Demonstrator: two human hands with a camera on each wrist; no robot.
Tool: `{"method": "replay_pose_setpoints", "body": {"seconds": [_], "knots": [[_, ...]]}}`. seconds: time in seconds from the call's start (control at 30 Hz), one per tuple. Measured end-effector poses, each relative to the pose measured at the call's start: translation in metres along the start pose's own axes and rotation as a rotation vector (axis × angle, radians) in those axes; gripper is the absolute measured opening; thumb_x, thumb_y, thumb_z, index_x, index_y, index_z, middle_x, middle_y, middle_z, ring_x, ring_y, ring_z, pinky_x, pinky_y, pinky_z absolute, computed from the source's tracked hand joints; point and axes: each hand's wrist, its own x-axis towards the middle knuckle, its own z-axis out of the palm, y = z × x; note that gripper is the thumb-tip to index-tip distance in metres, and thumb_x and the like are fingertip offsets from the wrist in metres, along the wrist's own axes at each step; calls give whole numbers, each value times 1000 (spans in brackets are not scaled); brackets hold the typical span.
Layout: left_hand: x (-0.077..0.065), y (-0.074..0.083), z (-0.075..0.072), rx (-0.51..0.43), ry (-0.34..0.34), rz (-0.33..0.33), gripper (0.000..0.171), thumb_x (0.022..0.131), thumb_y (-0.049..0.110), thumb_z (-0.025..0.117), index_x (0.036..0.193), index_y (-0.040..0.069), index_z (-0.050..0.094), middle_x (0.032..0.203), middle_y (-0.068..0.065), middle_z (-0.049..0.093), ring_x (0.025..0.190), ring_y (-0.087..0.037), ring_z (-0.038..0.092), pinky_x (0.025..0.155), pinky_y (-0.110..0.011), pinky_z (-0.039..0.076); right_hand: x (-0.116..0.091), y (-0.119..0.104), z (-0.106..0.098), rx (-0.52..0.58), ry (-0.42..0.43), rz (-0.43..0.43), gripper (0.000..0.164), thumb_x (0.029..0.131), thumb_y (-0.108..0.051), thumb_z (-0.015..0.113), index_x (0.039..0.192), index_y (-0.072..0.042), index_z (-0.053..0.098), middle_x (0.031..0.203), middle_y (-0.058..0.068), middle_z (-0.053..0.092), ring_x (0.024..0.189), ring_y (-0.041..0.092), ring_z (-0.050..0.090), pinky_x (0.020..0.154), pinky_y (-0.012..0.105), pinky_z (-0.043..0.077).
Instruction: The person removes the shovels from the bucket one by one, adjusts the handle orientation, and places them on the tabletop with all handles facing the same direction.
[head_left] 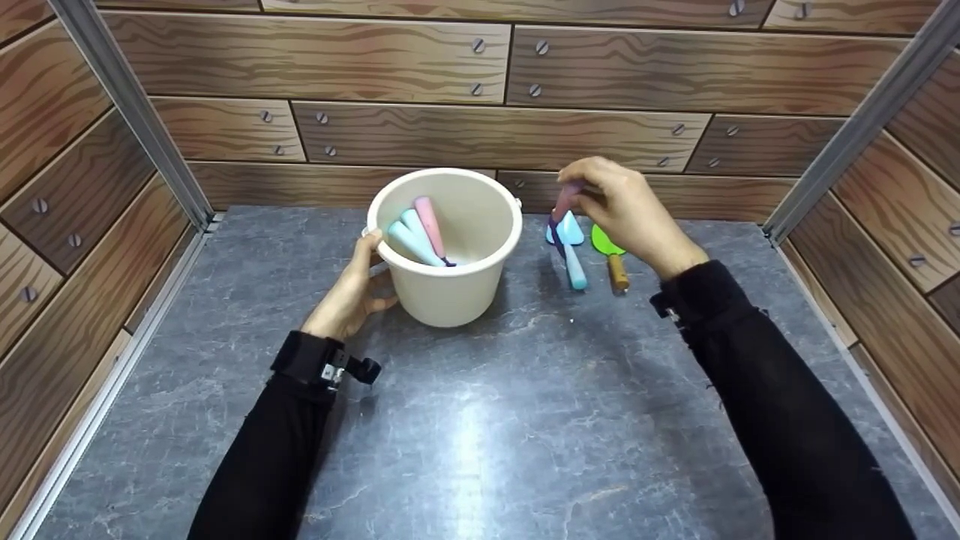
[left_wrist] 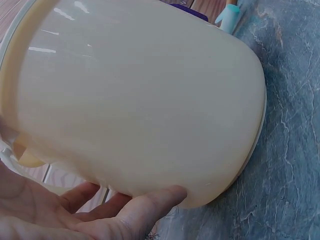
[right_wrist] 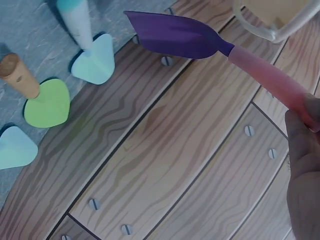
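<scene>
"Nearest the camera, left side?"

"Black sleeve (head_left: 259, 450), then left hand (head_left: 349, 296). Grip spread wide, thumb and fingers bent round the cream bucket (head_left: 450, 300), upright on the worktop (head_left: 465, 420)."

"Bucket contents?"

"Two pale-blue handles (head_left: 411, 241) and one pink handle (head_left: 429, 221), slanting at the left inside."

"Right hand (head_left: 619, 199)?"

"Grip drawn close, pinching the pink-handled shovel (right_wrist: 212, 42) near its handle end. Held right of the bucket, purple blade lowermost. Blade overlaps the blue shovel (head_left: 575, 271) in head view; contact cannot be told."

"Alongside?"

"Green shovel (head_left: 618, 271), brown handle towards camera. Right wrist view adds another pale-blue blade (right_wrist: 15, 148)."

"Farthest?"

"Wood-patterned wall (head_left: 405, 64), screw heads showing."
</scene>
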Motion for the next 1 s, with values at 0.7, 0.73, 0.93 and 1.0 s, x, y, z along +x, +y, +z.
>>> {"method": "replay_pose_setpoints", "body": {"seconds": [0.7,0.73,0.93,1.0], "knots": [[0,0,-1,0,-13,4,87,116,67,39,187,18,26,189,-24,26,180,-55,26,139,-79,34,-20,16,18,-35,-53,8,28,112,10,70,138,0,76,143,18,80,131,32,78,106,46,66],[0,0,-1,6,-17,4,87,116,67,38,187,18,26,188,-24,26,179,-55,27,139,-79,34,-21,17,19,-35,-50,5,28,112,10,70,137,-1,76,142,18,80,131,31,78,106,46,66],[-1,1,-1,31,-19,5,88,116,68,36,187,17,25,189,-23,25,178,-55,30,138,-78,36,-26,18,25,-26,-37,-26,23,113,5,72,134,-1,77,141,17,82,133,31,78,106,46,68],[-1,1,-1,26,-15,5,88,116,67,37,187,16,25,189,-24,25,179,-55,29,139,-78,35,-27,18,28,-15,-39,-34,22,113,5,72,134,0,77,142,17,81,135,32,78,106,47,69]]}}
